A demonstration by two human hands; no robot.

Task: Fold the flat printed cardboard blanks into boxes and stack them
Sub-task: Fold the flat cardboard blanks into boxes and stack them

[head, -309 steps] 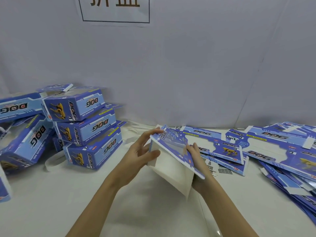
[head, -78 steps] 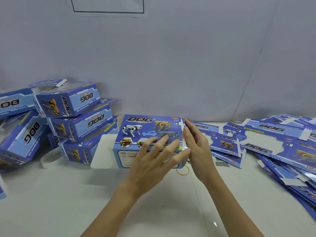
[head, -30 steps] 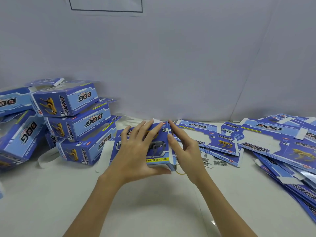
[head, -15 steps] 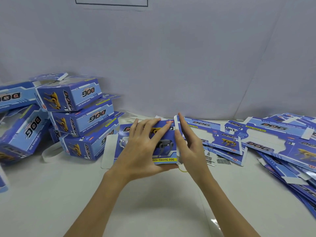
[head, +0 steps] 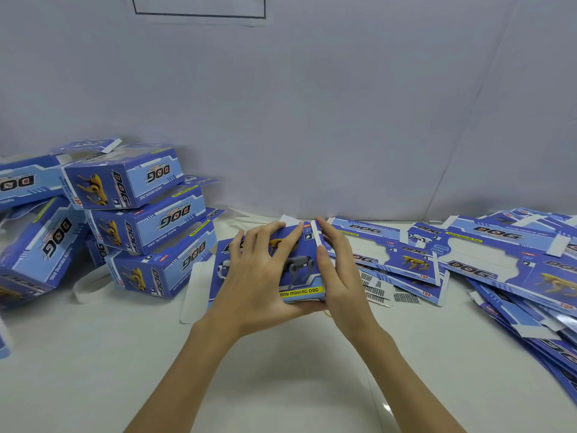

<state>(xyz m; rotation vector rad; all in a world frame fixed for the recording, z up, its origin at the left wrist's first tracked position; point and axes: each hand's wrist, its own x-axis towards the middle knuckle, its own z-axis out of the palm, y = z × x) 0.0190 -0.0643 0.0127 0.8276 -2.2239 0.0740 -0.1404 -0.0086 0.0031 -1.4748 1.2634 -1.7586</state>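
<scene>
A half-folded blue "DOG" box (head: 301,271) lies on the white table (head: 93,376) in the centre, printed face up. My left hand (head: 259,276) lies spread over its top, with the thumb hooked under the front edge. My right hand (head: 343,276) stands against the box's right end, its straight fingers pressing a white end flap (head: 316,234) inward. At the box's left end a white flap (head: 193,292) sticks out flat on the table. Folded boxes (head: 146,223) are stacked three high to the left. Flat blanks (head: 499,264) lie spread out on the right.
More folded boxes (head: 40,245) lean in a loose heap at the far left. A grey wall (head: 312,120) closes off the back of the table. A thin yellow rubber band (head: 327,314) peeks out below the box. Bare tabletop lies in front of my arms.
A flat blank was opened into a box and laid printed face up. In the last second my right hand's fingers have closed in on the right end flap; my left hand stays on top.
</scene>
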